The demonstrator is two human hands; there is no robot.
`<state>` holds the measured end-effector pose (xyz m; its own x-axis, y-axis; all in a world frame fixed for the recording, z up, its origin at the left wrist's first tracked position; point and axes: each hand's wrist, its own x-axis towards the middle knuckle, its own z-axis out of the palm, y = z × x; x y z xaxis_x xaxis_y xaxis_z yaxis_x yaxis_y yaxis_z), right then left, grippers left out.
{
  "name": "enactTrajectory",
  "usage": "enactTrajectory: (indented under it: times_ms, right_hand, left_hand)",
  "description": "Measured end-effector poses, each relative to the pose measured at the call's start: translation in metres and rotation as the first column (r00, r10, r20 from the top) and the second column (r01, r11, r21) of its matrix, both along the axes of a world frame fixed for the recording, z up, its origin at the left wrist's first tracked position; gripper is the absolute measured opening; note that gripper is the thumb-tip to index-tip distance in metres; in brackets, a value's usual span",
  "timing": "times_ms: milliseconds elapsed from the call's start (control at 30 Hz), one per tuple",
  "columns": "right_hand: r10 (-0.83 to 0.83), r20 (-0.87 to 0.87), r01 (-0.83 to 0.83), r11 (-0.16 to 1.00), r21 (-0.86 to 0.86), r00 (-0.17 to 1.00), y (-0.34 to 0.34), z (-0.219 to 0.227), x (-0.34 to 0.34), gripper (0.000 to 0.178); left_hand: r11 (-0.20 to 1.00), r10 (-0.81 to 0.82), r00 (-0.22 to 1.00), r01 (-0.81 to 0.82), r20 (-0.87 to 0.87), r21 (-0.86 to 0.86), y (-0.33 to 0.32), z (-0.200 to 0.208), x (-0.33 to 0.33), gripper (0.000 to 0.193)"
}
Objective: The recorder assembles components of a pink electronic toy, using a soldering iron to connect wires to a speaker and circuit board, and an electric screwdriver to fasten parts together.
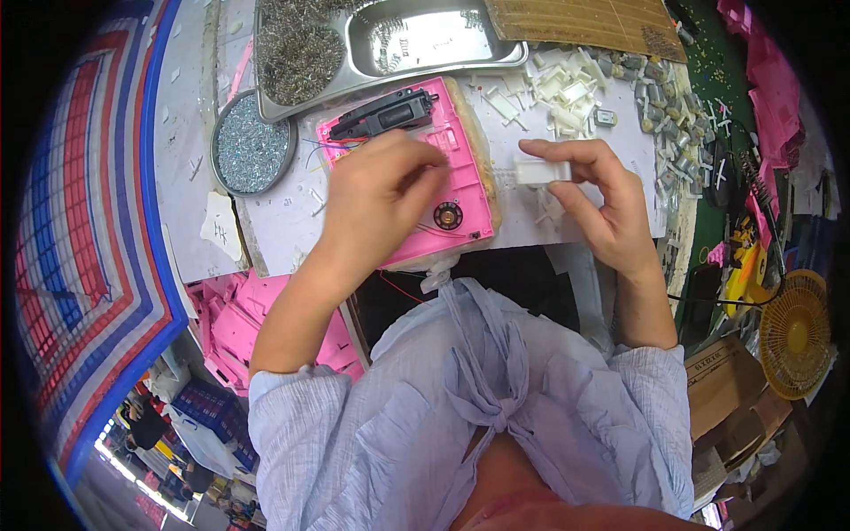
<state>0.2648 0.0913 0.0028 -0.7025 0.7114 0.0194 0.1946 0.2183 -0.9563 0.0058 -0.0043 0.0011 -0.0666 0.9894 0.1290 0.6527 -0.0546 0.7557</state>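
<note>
A pink plastic panel lies flat on the white table in front of me, with a black module at its far edge, thin wires, and a small round brass part near its front. My left hand rests on the panel with fingers curled down, pressing on its middle. My right hand is raised just right of the panel, pinching a small white plastic block between thumb and fingers.
A steel tray holds a heap of small metal springs at the back. A round dish of tiny screws sits at the left. Loose white plastic pieces lie at the back right. Pink panels are stacked at the lower left. A yellow fan stands at the right.
</note>
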Motion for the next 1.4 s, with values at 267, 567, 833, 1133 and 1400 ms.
enactTrajectory:
  times_ms: [267,567,833,1133,1400]
  right_hand:
    - [0.137,0.143,-0.196,0.776,0.6,0.98,0.013,-0.003,-0.046,0.031]
    - [0.321,0.068,-0.285,0.701,0.653,0.945,0.03,-0.016,-0.069,0.028]
    - [0.263,0.106,-0.267,0.707,0.655,0.959,0.011,-0.033,-0.068,0.025]
    - [0.069,0.275,-0.231,0.752,0.617,0.959,-0.007,-0.024,-0.065,0.015]
    - [-0.341,0.307,-0.042,0.604,0.795,0.889,0.057,-0.008,0.035,0.032]
  left_hand:
    - [0.955,0.21,0.972,-0.227,0.105,0.191,-0.031,-0.024,-0.004,0.008]
    - [0.931,0.201,0.964,-0.243,0.174,0.273,-0.027,-0.037,-0.004,0.012]
    - [0.935,0.203,0.961,-0.248,0.188,0.254,-0.026,-0.04,-0.003,0.011]
    - [0.962,0.21,0.962,-0.235,0.177,0.138,-0.031,-0.034,0.0,0.005]
    - [0.976,0.174,0.98,-0.185,0.1,0.114,-0.034,-0.03,-0.005,0.007]
